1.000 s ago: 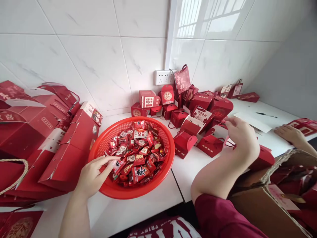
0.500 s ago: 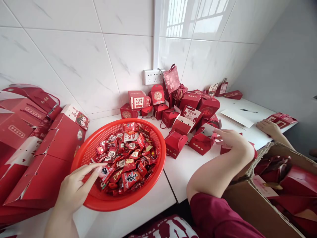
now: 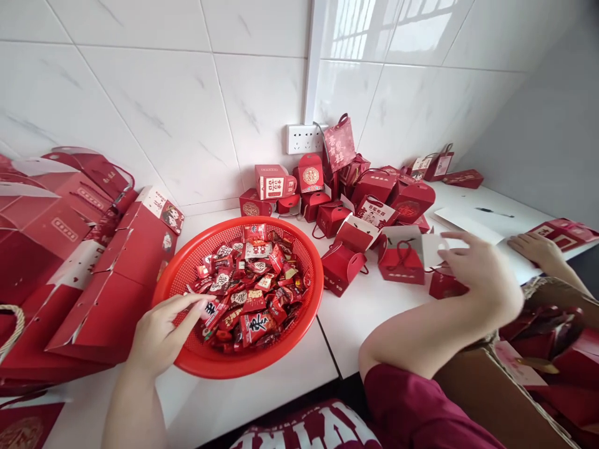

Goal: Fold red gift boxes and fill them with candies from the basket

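My left hand (image 3: 161, 333) is over the near-left rim of a red plastic basket (image 3: 234, 369), thumb and forefinger pinched together. Whatever is between those fingertips I cannot make out. Beside them lies a red candy packet (image 3: 214, 312) with black lettering, among many wrapped candies. My right hand (image 3: 482, 268) reaches across the table, its thumb and forefinger at the white inner flap (image 3: 433, 249) of a small red gift box (image 3: 397, 265). The box stands open and has a dark red cord handle. Another red gift box (image 3: 344, 268) stands left of it.
Several small red boxes (image 3: 374, 187) are heaped by the wall under a socket strip (image 3: 304, 138). Larger red boxes (image 3: 116, 280) crowd the left. A cardboard carton (image 3: 496, 386) stands at right. Another person's hand (image 3: 538, 249) rests on the table, near a pen (image 3: 493, 212).
My right hand has drawn the gift box's flap outward to the right, and the box has turned to show its cord. The view has shifted left; my left hand stays at the basket.
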### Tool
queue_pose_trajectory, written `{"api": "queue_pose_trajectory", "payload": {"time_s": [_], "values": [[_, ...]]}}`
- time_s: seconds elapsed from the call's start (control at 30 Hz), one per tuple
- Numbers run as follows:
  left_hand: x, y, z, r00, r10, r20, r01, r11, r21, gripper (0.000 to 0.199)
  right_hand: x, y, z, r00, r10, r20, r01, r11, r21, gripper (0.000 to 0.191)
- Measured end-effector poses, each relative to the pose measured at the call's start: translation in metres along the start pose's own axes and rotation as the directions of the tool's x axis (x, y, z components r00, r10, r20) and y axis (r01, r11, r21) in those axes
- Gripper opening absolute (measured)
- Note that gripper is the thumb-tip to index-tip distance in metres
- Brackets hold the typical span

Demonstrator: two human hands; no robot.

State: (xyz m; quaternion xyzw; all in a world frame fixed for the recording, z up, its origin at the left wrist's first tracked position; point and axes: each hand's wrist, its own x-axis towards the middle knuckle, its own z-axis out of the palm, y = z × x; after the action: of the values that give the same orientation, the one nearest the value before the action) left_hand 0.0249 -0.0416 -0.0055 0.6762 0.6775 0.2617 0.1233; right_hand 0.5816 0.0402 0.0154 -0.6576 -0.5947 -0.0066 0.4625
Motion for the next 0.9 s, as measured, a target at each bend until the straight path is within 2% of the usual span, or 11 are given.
{"api": "queue_pose_trajectory", "payload": {"time_s": [0.03, 0.07, 0.13, 0.2, 0.3, 0.37, 0.43, 0.53, 0.6, 0.73, 0.9], "values": [[0.0, 0.001, 0.0, 1.0, 0.0, 0.006, 0.0, 1.0, 0.01, 0.036, -0.002, -0.016, -0.004, 0.996, 0.082, -0.035, -0.085, 0.993, -0.087, 0.026], [0.0, 0.002, 0.0, 1.0, 0.001, 0.017, -0.002, 1.0, 0.021, 0.036, -0.004, -0.034, -0.006, 0.977, 0.118, -0.179, -0.144, 0.98, -0.135, 0.03], [0.0, 0.007, -0.002, 0.998, 0.016, 0.061, -0.018, 0.999, 0.032, 0.033, -0.006, -0.075, -0.001, 0.906, 0.022, -0.422, -0.069, 0.993, -0.095, 0.027], [0.002, 0.016, -0.006, 0.992, 0.059, 0.108, -0.061, 0.998, 0.009, 0.03, -0.008, -0.116, 0.013, 0.899, -0.036, -0.436, 0.074, 0.995, 0.07, 0.025], [0.009, 0.036, -0.018, 0.978, 0.201, 0.053, -0.198, 0.979, -0.053, 0.025, -0.016, -0.171, 0.046, 0.946, -0.085, -0.314, 0.194, 0.922, 0.336, 0.019], [0.013, 0.054, -0.028, 0.956, 0.285, -0.07, -0.289, 0.957, -0.041, 0.026, -0.024, -0.2, 0.07, 0.979, -0.174, -0.102, 0.201, 0.877, 0.437, 0.023], [0.014, 0.074, -0.037, 0.948, 0.278, -0.154, -0.288, 0.957, -0.045, 0.032, -0.034, -0.222, 0.092, 0.947, -0.308, 0.087, 0.226, 0.835, 0.502, 0.026], [0.012, 0.102, -0.045, 0.943, 0.307, -0.132, -0.308, 0.951, 0.007, 0.035, -0.047, -0.241, 0.114, 0.864, -0.436, 0.254, 0.227, 0.786, 0.575, 0.029], [0.011, 0.113, -0.047, 0.936, 0.321, -0.144, -0.301, 0.943, 0.142, 0.037, -0.051, -0.245, 0.121, 0.846, -0.435, 0.308, 0.166, 0.764, 0.623, 0.028], [0.017, 0.113, -0.043, 0.908, 0.258, -0.331, -0.152, 0.938, 0.313, 0.033, -0.053, -0.242, 0.122, 0.881, -0.38, 0.283, 0.069, 0.694, 0.716, 0.025], [0.031, 0.101, -0.037, 0.859, 0.176, -0.48, 0.054, 0.902, 0.428, 0.031, -0.057, -0.243, 0.122, 0.915, -0.379, 0.137, 0.119, 0.58, 0.806, 0.026]]}}
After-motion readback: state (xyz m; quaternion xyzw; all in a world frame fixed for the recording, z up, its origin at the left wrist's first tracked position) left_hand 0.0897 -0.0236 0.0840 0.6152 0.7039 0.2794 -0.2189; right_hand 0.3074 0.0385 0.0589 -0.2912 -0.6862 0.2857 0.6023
